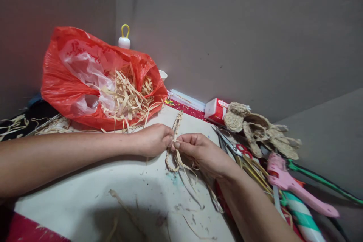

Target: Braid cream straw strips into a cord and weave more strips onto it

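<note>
From my head view, both hands meet over the white counter (93, 193) at a narrow braided straw cord (177, 121). The left hand (154, 140) is closed, its thumb and fingertips gathered at the cord's middle; the right hand (200, 150) pinches the same spot from 3 o'clock, thumb against forefinger. One stretch of cord runs up towards 12 o'clock, and a curved stretch hangs towards 6 o'clock. Loose straw strands (188, 172) trail from the grip towards 5 o'clock. I judge this to be fine fingertip work on the strands where they join the cord; any move from this hold calls for a firm pinch at the join and the loose ends clear of each other.

At 10 o'clock, an open red plastic bag (52, 79) lies slumped on its side, with crumpled pale plastic (96, 72) and a heap of dry straw (126, 96) in it, some spilling over the rim. Behind it at 12 o'clock a white cup (163, 75) shows only partly, so I cannot tell what it holds. At 2 o'clock sits a red and white box (217, 110), contents hidden. Scissors (237, 150) lie towards 3 o'clock.
</note>
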`<action>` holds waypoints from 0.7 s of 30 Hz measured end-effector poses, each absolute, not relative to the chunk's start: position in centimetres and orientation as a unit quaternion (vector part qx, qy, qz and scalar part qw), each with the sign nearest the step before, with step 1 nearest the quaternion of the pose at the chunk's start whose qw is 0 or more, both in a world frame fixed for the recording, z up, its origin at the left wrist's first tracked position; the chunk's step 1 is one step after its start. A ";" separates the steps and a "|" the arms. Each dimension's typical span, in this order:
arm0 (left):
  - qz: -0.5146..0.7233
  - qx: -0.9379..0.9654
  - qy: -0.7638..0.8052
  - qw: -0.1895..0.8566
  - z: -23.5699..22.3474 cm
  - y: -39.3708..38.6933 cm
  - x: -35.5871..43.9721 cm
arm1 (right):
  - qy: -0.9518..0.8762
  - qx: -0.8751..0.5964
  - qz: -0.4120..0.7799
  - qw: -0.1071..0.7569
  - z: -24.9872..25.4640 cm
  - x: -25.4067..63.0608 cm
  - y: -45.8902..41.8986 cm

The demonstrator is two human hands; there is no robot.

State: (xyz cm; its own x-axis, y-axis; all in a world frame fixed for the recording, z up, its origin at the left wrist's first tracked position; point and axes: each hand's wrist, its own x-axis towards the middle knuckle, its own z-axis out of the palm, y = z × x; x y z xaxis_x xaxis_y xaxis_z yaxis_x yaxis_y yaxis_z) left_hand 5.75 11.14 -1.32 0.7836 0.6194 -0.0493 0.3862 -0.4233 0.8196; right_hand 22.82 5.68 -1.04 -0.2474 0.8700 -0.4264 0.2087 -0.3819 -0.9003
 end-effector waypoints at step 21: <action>0.174 0.654 0.344 0.651 -2.2 10.4 6.9 | -0.728 -0.642 0.222 0.094 2.0 22.2 4.2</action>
